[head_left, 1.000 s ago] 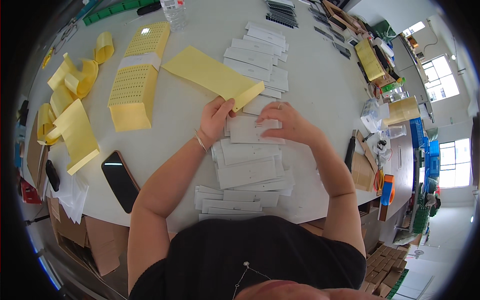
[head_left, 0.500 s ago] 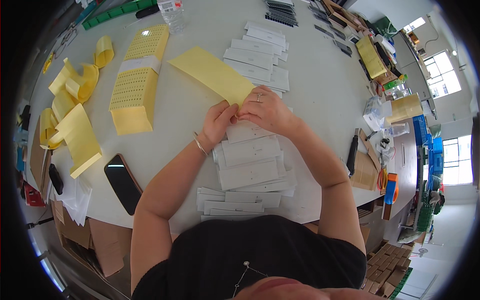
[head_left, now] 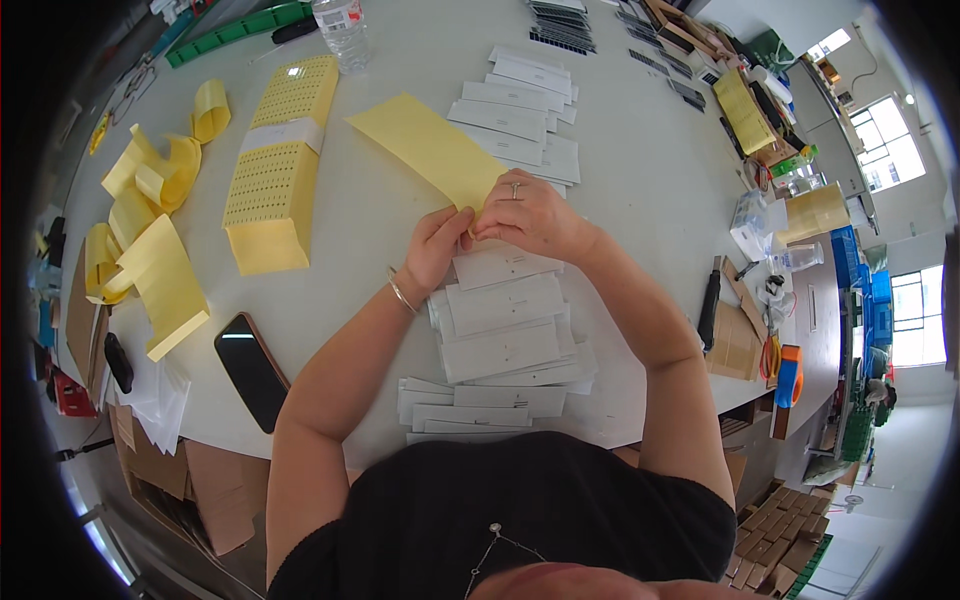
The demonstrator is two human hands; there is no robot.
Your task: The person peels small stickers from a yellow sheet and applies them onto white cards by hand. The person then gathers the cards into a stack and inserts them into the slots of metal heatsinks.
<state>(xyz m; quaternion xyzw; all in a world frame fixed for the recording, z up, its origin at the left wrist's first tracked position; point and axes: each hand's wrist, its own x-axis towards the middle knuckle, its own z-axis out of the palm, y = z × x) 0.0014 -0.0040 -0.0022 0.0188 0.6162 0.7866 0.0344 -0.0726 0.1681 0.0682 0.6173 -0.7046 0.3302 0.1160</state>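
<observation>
A plain yellow paper strip [head_left: 425, 145] slants up and to the left from my fingers, over the middle of the table. My left hand [head_left: 438, 245] pinches its lower end between thumb and fingers. My right hand [head_left: 530, 215], a ring on one finger, is closed on the same end, and the two sets of fingertips meet there. Whatever else lies between the fingertips is too small to make out. Beneath and nearer to me lie overlapping white paper slips [head_left: 505, 303] with small print. More white slips [head_left: 515, 110] fan out beyond my hands.
A folded stack of yellow label sheets [head_left: 268, 190] with a white band lies to the left. Curled yellow strips [head_left: 165, 270], a phone [head_left: 250, 370] and a water bottle [head_left: 342, 35] are also on that side. Dark flat pieces [head_left: 562, 25] sit at the back; tape [head_left: 788, 377] at right.
The whole view has shifted slightly. Both hands keep their grip on the yellow strip's lower end, and the right fingers have shifted a little.
</observation>
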